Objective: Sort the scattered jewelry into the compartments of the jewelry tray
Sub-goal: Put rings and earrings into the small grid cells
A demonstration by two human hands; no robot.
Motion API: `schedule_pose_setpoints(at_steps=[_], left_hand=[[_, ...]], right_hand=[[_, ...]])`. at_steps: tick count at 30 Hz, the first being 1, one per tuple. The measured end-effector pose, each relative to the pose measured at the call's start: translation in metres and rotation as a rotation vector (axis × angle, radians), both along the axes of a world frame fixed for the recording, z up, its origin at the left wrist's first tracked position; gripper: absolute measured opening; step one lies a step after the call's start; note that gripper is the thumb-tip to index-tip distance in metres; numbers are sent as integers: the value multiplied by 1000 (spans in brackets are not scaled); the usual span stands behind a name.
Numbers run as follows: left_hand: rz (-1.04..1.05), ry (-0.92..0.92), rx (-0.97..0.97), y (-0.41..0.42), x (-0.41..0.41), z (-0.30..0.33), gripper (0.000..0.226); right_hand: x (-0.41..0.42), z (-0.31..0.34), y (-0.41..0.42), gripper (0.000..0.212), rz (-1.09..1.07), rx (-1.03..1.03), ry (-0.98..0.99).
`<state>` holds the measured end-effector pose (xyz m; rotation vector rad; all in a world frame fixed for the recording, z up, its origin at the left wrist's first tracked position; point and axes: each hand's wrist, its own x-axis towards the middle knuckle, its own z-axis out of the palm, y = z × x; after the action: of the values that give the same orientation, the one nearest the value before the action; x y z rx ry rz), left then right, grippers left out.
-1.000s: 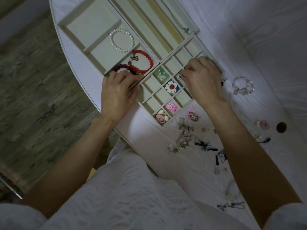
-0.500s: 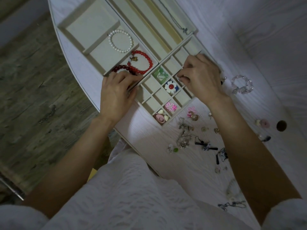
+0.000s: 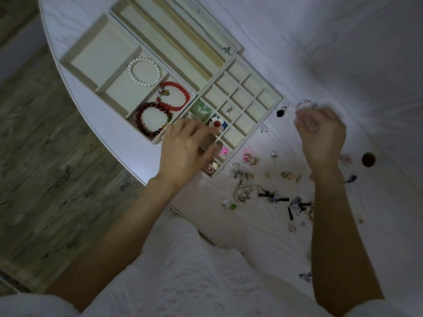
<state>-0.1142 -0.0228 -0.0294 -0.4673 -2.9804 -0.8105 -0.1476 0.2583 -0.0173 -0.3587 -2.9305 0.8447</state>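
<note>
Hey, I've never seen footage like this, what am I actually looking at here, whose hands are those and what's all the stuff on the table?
There is no machine: a person wears a camera on their head, looking down at their own hands. The left hand hovers with loose fingers over the jewelry tray. The right hand is curled at a clear bead bracelet on the table; blur hides whether it grips it. The tray holds a pearl bracelet, two red bracelets and small pieces. More scattered jewelry lies unsorted beside the tray.
</note>
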Motion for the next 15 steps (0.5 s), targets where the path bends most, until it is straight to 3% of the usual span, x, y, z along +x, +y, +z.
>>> schedule_pose_setpoints(at_steps=[4, 9, 15], left_hand=[[-1, -33, -74, 12, 1, -7, 34], [21, -57, -51, 12, -1, -9, 25], [44, -69, -51, 14, -2, -7, 21]], right_hand=[[-5, -9, -9, 21, 97, 161, -30], [-20, -17, -18, 16, 129, 206, -51], [10, -28, -13, 9, 129, 81, -31]])
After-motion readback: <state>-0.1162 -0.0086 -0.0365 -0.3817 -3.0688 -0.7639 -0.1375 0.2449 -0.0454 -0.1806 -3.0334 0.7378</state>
